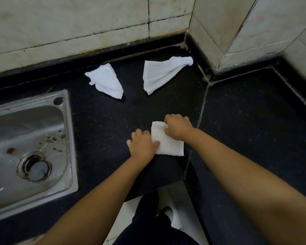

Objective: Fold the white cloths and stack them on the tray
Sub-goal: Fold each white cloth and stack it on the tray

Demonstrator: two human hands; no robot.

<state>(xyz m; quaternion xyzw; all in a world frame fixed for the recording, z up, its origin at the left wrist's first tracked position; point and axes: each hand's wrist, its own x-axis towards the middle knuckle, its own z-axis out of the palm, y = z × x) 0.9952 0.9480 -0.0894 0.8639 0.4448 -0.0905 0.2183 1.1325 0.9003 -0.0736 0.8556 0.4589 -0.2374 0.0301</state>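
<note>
A small folded white cloth (167, 143) lies flat on the black countertop (102, 121) near its front edge. My left hand (142, 144) rests on the cloth's left edge, thumb laid over it and fingers curled down at the counter. My right hand (177, 127) holds the cloth's upper right corner with curled fingers. Two more white cloths lie farther back: a loosely folded one (106, 83) at the left and a crumpled one (162, 74) at the right, near the wall corner. No tray is in view.
A steel sink (28, 152) with a drain is set into the counter at the left. Tiled walls (78, 29) close the back and right, forming a corner. A seam (200, 112) splits the counter. Below the front edge are my dark trousers and white shoe (170, 214).
</note>
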